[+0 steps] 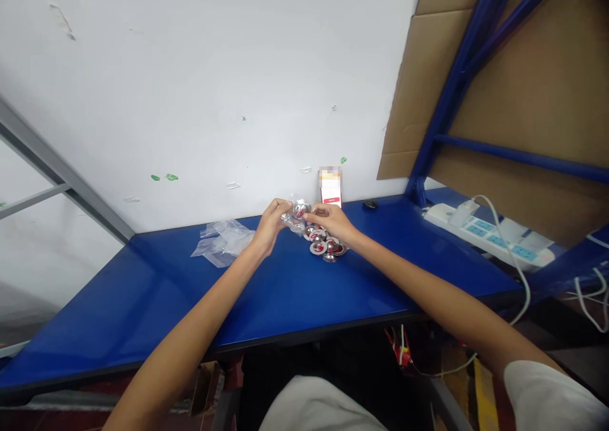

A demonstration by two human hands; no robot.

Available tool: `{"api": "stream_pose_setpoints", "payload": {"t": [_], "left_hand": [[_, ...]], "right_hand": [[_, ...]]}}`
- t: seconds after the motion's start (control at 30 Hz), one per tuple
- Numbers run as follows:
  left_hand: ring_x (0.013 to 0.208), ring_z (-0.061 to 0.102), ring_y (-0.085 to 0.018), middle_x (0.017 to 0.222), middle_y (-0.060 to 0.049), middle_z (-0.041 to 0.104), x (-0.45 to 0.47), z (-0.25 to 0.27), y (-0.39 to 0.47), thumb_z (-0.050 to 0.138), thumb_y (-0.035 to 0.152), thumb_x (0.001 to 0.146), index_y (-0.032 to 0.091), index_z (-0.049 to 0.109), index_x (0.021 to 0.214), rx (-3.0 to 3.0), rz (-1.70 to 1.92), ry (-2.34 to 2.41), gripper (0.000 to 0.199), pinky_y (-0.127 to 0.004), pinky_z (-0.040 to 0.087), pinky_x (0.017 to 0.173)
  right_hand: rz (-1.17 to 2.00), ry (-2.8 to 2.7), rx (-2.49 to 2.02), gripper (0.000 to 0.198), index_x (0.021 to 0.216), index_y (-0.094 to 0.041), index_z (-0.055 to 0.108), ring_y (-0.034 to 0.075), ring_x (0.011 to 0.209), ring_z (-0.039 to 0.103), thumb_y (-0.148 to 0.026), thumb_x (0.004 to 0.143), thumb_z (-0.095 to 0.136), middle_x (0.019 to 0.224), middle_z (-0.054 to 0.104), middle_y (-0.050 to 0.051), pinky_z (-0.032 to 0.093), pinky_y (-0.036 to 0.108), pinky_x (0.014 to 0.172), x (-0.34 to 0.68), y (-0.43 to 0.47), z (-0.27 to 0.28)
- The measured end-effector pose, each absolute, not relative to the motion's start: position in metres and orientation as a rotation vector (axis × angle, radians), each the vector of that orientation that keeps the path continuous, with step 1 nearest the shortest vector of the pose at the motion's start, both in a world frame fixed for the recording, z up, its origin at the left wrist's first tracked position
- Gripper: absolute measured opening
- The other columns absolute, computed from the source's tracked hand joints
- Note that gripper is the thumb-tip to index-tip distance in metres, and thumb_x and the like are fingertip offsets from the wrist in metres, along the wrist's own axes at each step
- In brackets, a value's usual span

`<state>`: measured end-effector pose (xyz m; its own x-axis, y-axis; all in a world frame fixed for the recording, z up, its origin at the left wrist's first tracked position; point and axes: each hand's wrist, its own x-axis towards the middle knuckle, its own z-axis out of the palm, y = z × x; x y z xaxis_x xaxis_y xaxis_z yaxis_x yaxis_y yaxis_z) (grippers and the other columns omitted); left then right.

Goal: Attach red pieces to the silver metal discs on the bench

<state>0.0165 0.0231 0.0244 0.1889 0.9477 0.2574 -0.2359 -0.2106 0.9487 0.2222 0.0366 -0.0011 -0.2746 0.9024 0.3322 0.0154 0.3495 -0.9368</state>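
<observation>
Over the back of the blue table, my left hand point(272, 224) is closed on the edge of a small clear plastic bag point(295, 226). My right hand point(332, 218) pinches a shiny round metal piece with red on it point(301, 209), held at the bag; whether it is inside the bag I cannot tell. Just below my right hand lies a pile of similar silver discs with red middles point(325, 243). Several flat clear plastic bags point(223, 242) rest on the table to the left, beside my left forearm.
A white and red box point(332, 196) stands against the wall behind my right hand. To its right lies a small black round object point(370, 204). A white power strip point(490, 237) with plugs and a cable sits at the right, near a blue metal frame point(451, 88).
</observation>
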Motion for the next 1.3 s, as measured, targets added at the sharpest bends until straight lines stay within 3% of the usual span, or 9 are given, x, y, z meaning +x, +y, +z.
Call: {"api": "stream_pose_setpoints", "payload": {"t": [0.13,0.4,0.6,0.77,0.87,0.97,1.03,1.13,1.3], "left_hand": [[0.075,0.068,-0.018,0.088,-0.002,0.075,0.014,0.019,0.026,0.09,0.046,0.077,0.02,0.069,0.106,1.573,1.203,0.928,0.044,-0.027,0.051,0.064],[0.085,0.072,-0.021,0.093,-0.005,0.078,0.014,0.019,0.025,0.078,0.04,0.09,0.019,0.074,0.094,1.756,1.57,1.026,0.022,-0.03,0.056,0.073],[0.077,0.068,-0.017,0.094,0.0,0.08,0.008,0.057,0.008,0.071,0.035,0.095,0.023,0.079,0.092,2.142,1.536,1.172,0.015,-0.029,0.053,0.072],[0.076,0.067,-0.017,0.096,-0.002,0.08,-0.007,0.082,0.01,0.07,0.039,0.095,0.023,0.078,0.094,2.215,1.612,1.265,0.018,-0.03,0.054,0.073],[0.088,0.071,-0.021,0.101,-0.004,0.08,-0.05,0.086,0.029,0.068,0.036,0.095,0.023,0.075,0.105,2.186,1.631,1.481,0.018,-0.033,0.055,0.083],[0.094,0.072,-0.028,0.097,-0.007,0.078,-0.109,0.08,0.048,0.07,0.029,0.089,0.024,0.075,0.108,2.256,1.102,1.947,0.02,-0.043,0.055,0.094],[0.103,0.07,-0.037,0.105,-0.015,0.077,-0.138,0.073,0.054,0.072,0.024,0.084,0.02,0.074,0.105,2.23,0.641,2.206,0.022,-0.053,0.054,0.097],[0.127,0.057,-0.049,0.136,-0.027,0.065,-0.14,0.062,0.054,0.069,0.022,0.085,0.015,0.069,0.124,2.321,0.767,2.406,0.04,-0.066,0.049,0.101],[0.1,0.068,-0.03,0.116,-0.012,0.074,-0.055,0.047,0.035,0.059,0.03,0.098,0.021,0.073,0.116,2.489,1.186,1.454,0.024,-0.045,0.053,0.092]], "right_hand": [[1.134,-1.552,-0.809,0.036,0.091,-0.018,0.078,0.02,0.087,0.071,-0.05,0.077,0.089,0.091,0.077,0.004,0.055,0.031,0.08,0.222,0.036,0.001],[1.73,-1.268,-0.608,0.039,0.114,-0.021,0.072,0.025,0.099,0.078,-0.051,0.091,0.081,0.116,0.078,0.01,0.065,0.045,0.095,0.207,0.024,-0.007],[1.838,-1.283,-0.495,0.037,0.121,-0.02,0.072,0.026,0.108,0.078,-0.044,0.094,0.082,0.119,0.078,0.013,0.064,0.044,0.102,0.198,0.013,-0.009],[1.813,-1.328,-0.549,0.033,0.115,-0.017,0.076,0.018,0.087,0.075,-0.04,0.092,0.084,0.103,0.077,0.01,0.066,0.031,0.078,0.2,0.012,-0.013],[1.77,-1.299,-0.677,0.028,0.107,-0.016,0.076,0.01,0.061,0.059,-0.037,0.09,0.083,0.089,0.073,0.005,0.048,0.021,0.046,0.207,0.016,-0.01],[1.791,-1.234,-0.691,0.022,0.106,-0.015,0.074,0.009,0.054,0.05,-0.032,0.091,0.074,0.087,0.073,0.005,0.036,0.021,0.039,0.217,0.024,-0.002],[1.802,-1.205,-0.665,0.022,0.107,-0.013,0.072,0.012,0.056,0.054,-0.029,0.093,0.065,0.093,0.077,0.009,0.042,0.023,0.042,0.224,0.028,0.003],[1.779,-1.282,-0.675,0.024,0.114,-0.013,0.068,0.019,0.07,0.071,-0.028,0.099,0.059,0.111,0.081,0.017,0.059,0.03,0.057,0.229,0.031,0.006],[1.728,-1.49,-0.733,0.035,0.116,-0.015,0.07,0.027,0.095,0.082,-0.047,0.103,0.069,0.122,0.079,0.019,0.069,0.04,0.085,0.223,0.026,-0.002]]}}
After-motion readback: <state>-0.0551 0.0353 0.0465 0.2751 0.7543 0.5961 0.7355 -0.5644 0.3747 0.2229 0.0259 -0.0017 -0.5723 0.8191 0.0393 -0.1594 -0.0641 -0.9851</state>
